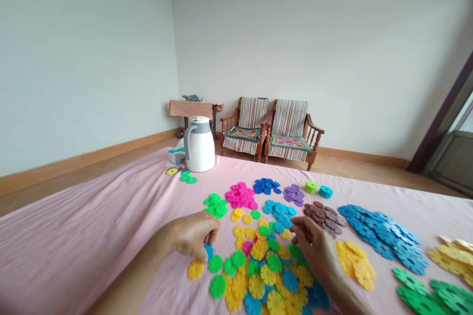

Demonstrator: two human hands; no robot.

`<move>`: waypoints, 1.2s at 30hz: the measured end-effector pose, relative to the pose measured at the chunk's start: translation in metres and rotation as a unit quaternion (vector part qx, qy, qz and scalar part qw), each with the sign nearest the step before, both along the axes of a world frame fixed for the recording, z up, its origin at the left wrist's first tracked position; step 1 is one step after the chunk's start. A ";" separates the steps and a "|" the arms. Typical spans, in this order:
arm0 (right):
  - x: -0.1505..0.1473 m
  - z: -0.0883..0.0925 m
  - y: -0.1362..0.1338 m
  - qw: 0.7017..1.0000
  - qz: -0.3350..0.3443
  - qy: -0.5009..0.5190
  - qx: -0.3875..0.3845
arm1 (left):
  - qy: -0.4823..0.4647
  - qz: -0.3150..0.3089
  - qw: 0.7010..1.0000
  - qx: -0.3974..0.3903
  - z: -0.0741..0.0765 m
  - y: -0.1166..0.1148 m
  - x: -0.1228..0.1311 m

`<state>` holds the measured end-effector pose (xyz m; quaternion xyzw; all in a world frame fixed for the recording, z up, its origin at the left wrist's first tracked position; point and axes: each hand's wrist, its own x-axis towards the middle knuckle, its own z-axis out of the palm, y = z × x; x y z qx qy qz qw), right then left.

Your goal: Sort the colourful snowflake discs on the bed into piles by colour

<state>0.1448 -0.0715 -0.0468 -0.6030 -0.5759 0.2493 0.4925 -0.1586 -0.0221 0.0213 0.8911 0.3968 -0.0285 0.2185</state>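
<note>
On the near side of the pink-covered desk (121, 216), there's a big mixed heap of flower-shaped plastic discs (268, 273), mostly yellow, green and blue, with both hands right around it. The left hand (195, 234) is down at the heap's left side, fingers bent, with a blue disc (209, 252) right by the thumb; can't tell if it's actually pinched. The right hand (316, 243) is over the right side, fingers curled in close together, and I can't tell if they've got anything either. Farther back toward the desk's far edge are the single-colour piles: bright green (216, 205), pink (241, 196), dark blue (266, 186) and purple (294, 195), with light blue (280, 212) a bit nearer. Brown (324, 217) and a large blue spread (384, 236) lie off to the right. Over by the far left corner stands a white and grey jug (201, 150), next to a small box (177, 156).
</note>
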 end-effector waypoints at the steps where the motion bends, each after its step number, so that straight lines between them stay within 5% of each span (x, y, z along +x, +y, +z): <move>1: 0.001 0.000 0.000 1.000 -0.003 0.001 0.002 | 0.001 -0.001 1.000 0.004 0.000 0.000 0.000; 6: 0.003 -0.001 0.000 1.000 -0.024 -0.001 0.014 | -0.048 0.000 0.997 -0.056 0.007 -0.003 0.002; 12: 0.003 -0.001 0.001 0.999 -0.018 -0.006 0.028 | -0.265 0.083 0.953 -0.120 -0.002 -0.002 0.033; 18: 0.004 0.003 0.000 0.999 -0.028 -0.034 0.028 | -0.318 0.090 0.942 -0.049 -0.023 0.012 0.091; 24: 0.003 0.005 -0.001 0.998 -0.029 -0.024 0.046 | -0.346 0.119 0.931 -0.014 -0.024 0.032 0.137; 28: 0.001 0.007 -0.002 0.999 -0.020 -0.034 0.035 | -0.318 0.101 0.943 -0.013 -0.017 0.029 0.120; 36: 0.000 0.006 -0.001 0.997 -0.017 -0.074 0.033 | -0.164 -0.035 0.984 -0.053 -0.009 0.006 0.065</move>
